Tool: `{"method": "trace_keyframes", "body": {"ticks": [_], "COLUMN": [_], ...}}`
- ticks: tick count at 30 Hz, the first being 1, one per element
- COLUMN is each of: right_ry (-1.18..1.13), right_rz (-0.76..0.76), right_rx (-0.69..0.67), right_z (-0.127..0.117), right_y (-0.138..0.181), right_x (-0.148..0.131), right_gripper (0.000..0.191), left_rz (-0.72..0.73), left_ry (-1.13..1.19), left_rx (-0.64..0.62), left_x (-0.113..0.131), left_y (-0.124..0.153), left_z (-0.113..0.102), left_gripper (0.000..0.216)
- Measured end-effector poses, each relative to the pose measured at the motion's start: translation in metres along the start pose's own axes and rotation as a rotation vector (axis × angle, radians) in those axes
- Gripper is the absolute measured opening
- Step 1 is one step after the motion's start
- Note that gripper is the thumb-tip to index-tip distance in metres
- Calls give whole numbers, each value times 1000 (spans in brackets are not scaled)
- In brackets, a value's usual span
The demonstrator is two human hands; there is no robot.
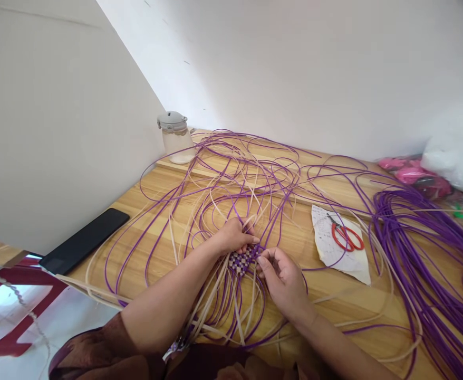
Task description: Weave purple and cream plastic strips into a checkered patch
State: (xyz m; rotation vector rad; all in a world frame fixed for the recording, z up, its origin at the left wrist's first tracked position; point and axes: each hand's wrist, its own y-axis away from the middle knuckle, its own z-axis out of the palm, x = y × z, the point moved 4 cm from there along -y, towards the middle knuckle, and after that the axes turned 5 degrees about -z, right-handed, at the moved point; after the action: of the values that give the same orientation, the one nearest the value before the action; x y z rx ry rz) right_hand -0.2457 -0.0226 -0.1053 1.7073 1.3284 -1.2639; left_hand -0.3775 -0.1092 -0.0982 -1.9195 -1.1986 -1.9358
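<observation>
A small checkered woven patch (244, 260) of purple and cream strips lies on the wooden table (152, 253). My left hand (236, 236) rests on its upper left edge, fingers curled and pressing strips down. My right hand (279, 275) sits at the patch's right edge, fingers pinched on a purple strip. Long loose purple strips (255, 174) and cream strips (215, 303) fan out from the patch in loops over the table and toward my lap.
Red-handled scissors (347, 236) lie on a white paper (342, 248) to the right. A thick bundle of purple cord (425, 248) fills the right side. A black phone (84, 240) lies at left, a lidded jar (176, 138) at the back, pink and white bags (433, 169) far right.
</observation>
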Motion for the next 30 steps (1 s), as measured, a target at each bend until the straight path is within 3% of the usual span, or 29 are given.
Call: {"method": "trace_keyframes", "body": {"ticks": [11, 25, 30], "right_ry": [-64, -135, -223], "right_rz": [41, 73, 200], "right_rx": [-13, -16, -42], "right_z": [1, 0, 3], "right_y": [-3, -4, -1], "right_x": [5, 1, -5], "right_gripper": [22, 24, 26], "left_rz": [-1, -46, 1], "left_ry": [-34, 62, -8], "left_rx": [-68, 10, 39], "left_x": [-2, -2, -3], "left_y": [0, 2, 0], "left_z": [-2, 0, 4], "left_gripper": [16, 14, 15]}}
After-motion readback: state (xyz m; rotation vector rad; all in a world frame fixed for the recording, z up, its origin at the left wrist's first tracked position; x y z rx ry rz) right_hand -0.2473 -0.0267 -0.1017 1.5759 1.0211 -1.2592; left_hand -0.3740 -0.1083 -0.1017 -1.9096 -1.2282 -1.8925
